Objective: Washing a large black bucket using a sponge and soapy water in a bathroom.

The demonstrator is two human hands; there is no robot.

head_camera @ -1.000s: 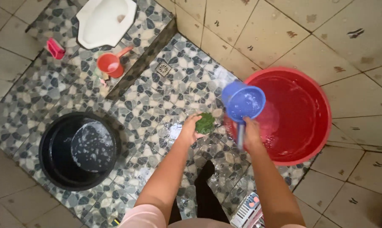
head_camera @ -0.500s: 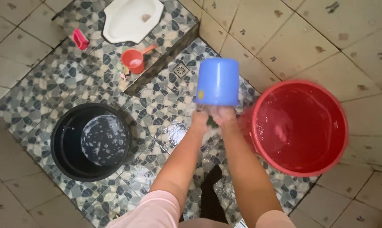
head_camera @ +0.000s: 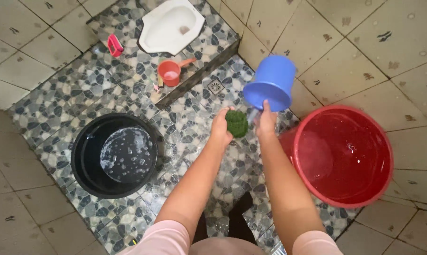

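Observation:
My left hand grips a round green scouring pad over the wet pebble-pattern floor. My right hand holds the handle of a blue plastic scoop, which is tilted with its mouth facing down toward the pad. The two hands are close together, with the pad between them. Just to the right stands a large red basin with water in it.
A black bucket of sudsy water stands at the left. Beyond it, on a raised step, are a white squat toilet pan, a small red scoop and a pink brush. A floor drain lies near the step.
The blue scoop was upturned over both hands half a second ago; it now sits tilted to the right and the green pad shows again in my left hand. The camera view shifted.

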